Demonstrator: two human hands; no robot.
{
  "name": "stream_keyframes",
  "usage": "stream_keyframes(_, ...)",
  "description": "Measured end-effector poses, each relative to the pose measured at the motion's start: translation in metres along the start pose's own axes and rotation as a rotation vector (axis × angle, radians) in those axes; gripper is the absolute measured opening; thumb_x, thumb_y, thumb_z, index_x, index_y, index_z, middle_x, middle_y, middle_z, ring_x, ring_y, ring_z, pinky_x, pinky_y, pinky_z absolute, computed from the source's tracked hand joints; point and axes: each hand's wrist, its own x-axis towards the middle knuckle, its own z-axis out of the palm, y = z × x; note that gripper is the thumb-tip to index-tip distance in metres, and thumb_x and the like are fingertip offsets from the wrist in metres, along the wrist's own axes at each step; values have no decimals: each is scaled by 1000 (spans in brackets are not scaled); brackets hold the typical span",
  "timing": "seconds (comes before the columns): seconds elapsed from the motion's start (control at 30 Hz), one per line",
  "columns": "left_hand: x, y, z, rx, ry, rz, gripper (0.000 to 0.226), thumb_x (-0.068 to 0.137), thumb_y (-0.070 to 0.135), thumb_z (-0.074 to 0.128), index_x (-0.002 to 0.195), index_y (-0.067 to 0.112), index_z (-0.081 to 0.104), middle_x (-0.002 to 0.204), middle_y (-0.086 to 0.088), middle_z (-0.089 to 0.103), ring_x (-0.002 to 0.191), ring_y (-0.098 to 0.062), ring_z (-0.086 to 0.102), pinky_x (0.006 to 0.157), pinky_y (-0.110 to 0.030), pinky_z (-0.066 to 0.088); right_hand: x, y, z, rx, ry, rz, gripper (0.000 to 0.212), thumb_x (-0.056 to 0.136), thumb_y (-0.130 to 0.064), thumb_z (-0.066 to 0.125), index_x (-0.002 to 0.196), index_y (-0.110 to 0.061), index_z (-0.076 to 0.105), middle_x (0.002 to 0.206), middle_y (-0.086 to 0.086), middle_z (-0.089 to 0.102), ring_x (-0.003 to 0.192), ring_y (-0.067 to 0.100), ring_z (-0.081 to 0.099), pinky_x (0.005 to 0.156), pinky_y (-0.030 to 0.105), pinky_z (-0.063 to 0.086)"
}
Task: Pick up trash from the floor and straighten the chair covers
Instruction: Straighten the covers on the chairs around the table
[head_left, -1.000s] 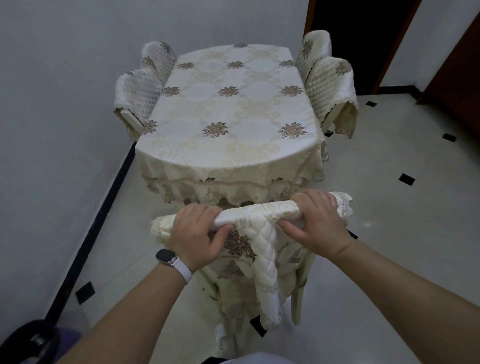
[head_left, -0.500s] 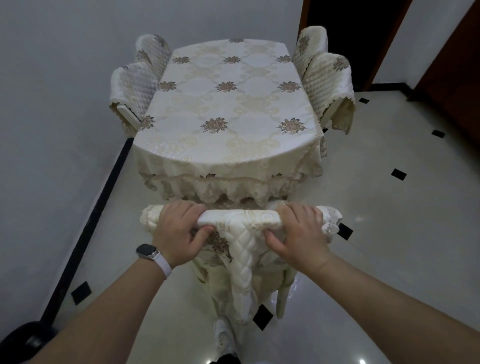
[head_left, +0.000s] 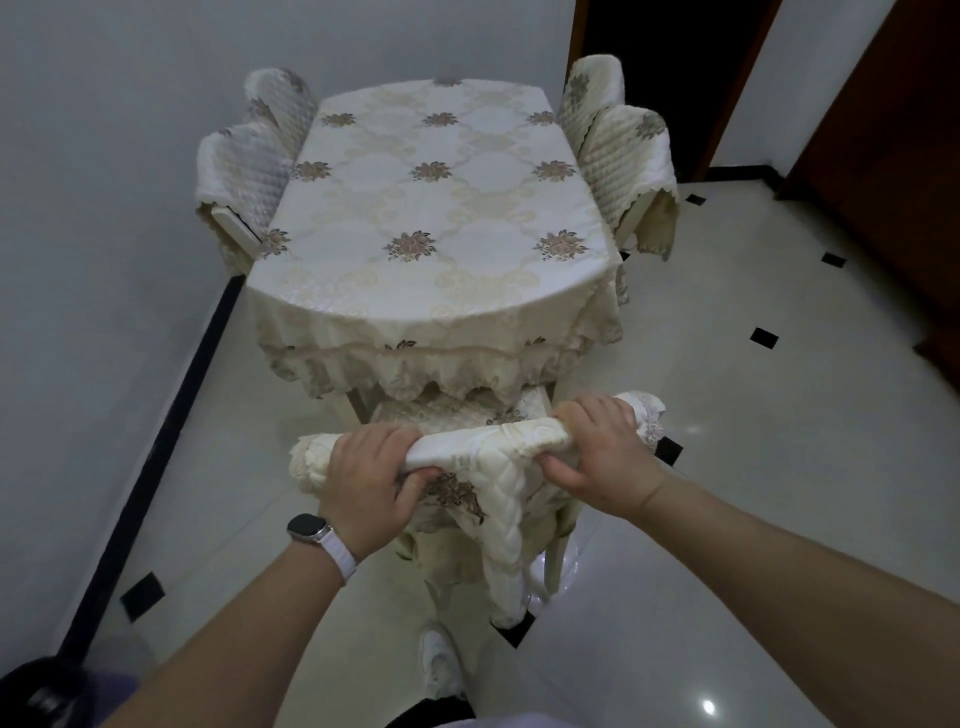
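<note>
Left grip (head_left: 366, 486), right grip (head_left: 602, 457) clutch cover (head_left: 488, 447); chairback hidden.

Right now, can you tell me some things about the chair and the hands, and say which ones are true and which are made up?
1. The left hand and the right hand both hold the chair cover at the top of the chair back. True.
2. The watch is on the right wrist. False: it is on the left wrist.
3. The tablecloth is plain blue. False: it is cream with flower patterns.
4. More covered chairs stand on both sides of the tablecloth. True.
5. The floor is covered in carpet. False: it is shiny pale tile with small black squares.
</note>
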Motion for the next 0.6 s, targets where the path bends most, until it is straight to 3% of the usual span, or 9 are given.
stream_keyframes(0.1,-9,0,1,8,-22,-15,46,96,55,38,99,15,60,87,-2,59,76,-24,50,70,-32,30,-8,0,4,-26,-81,7,61,79,-60,41,105,-9,62,102,6,57,98,28,51,98,46,34)
stream_keyframes(0.27,-2,-14,-6,70,-39,-44,43,91,51,44,97,12,61,85,-7,60,74,-29,53,69,-38,36,0,-10,14,-19,-16,-22,42,83,-41,71,107,-7,62,104,10,57,100,32,50,96,46,32)
stream_keyframes(0.6,31,-83,-12,52,-38,36,35,87,44,47,99,12,56,89,-12,60,76,-31,53,71,-41,37,41,-44,33,-25,45,39,41,83,-43,67,104,-8,62,102,9,58,95,32,51,89,45,34)
